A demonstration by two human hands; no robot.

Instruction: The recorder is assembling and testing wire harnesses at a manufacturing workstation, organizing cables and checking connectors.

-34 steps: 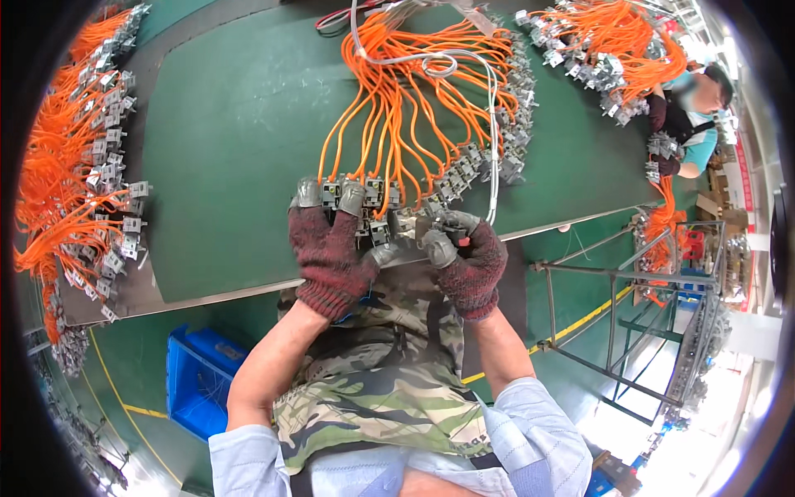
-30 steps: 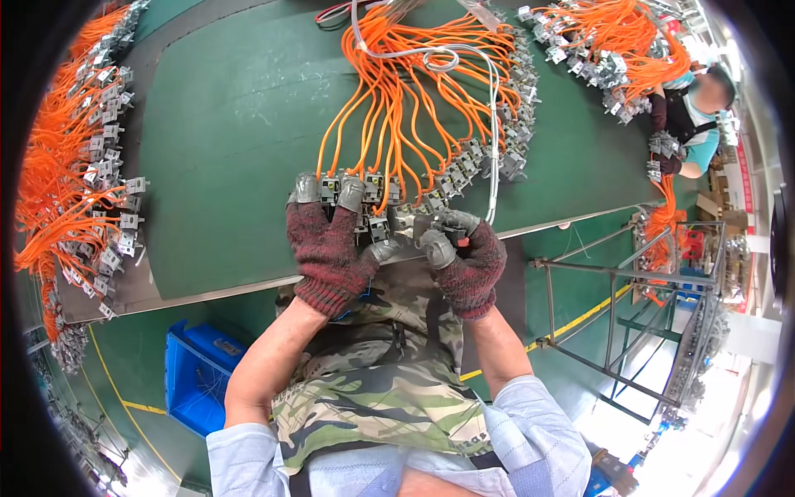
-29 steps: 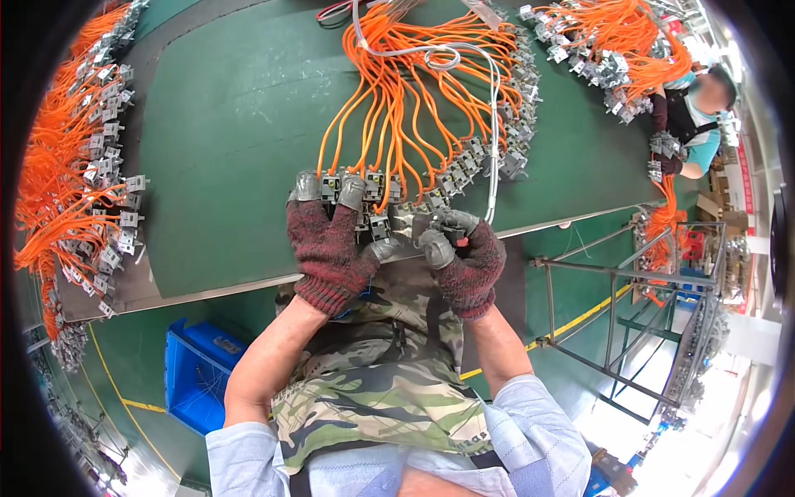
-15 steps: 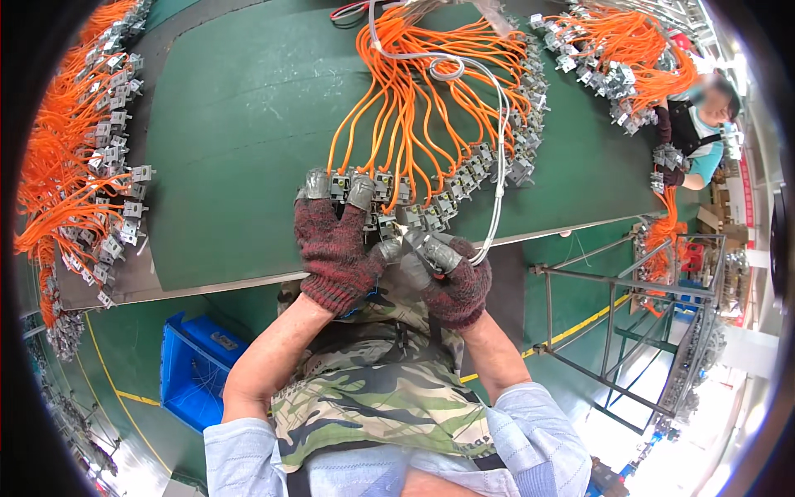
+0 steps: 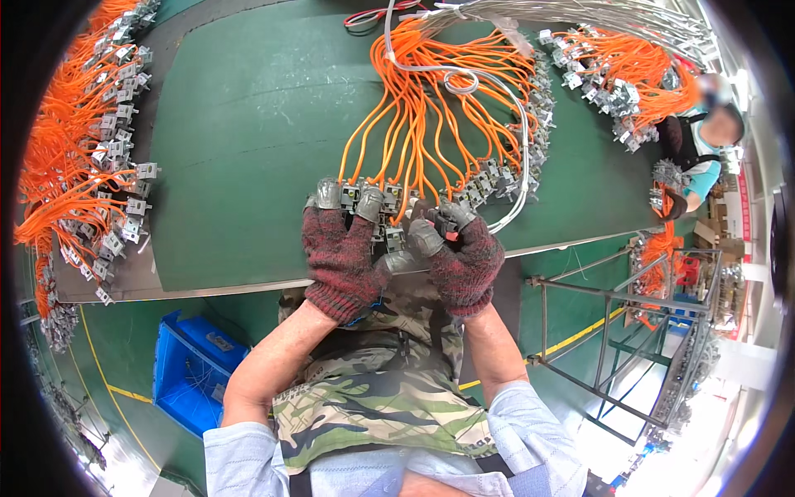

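Note:
Orange cables (image 5: 402,108) fan out over the green-topped table, each ending in a small grey metal connector (image 5: 487,184). My left hand (image 5: 344,257), in a dark red and grey knit glove with silver tape on the fingertips, is closed around the connectors at the near left end of the row; one connector (image 5: 394,238) shows between its fingers and thumb. Beside it, my right hand (image 5: 468,263), gloved and taped alike, is curled with its fingertips pinched at the same row. What it grips is hidden, apart from a bit of red. A white cable (image 5: 523,137) arcs down just past my right hand.
More orange cable bundles lie at the left (image 5: 70,157) and far right (image 5: 638,70). A co-worker (image 5: 704,145) handles connectors at the right. A blue bin (image 5: 186,377) and a metal frame (image 5: 609,331) stand below the table's front edge (image 5: 224,287). Silvery wires (image 5: 596,21) cross the back.
The fingers of my right hand have curled in and turned at the connector row. The whole view has shifted a little. My left hand keeps its hold on the connectors.

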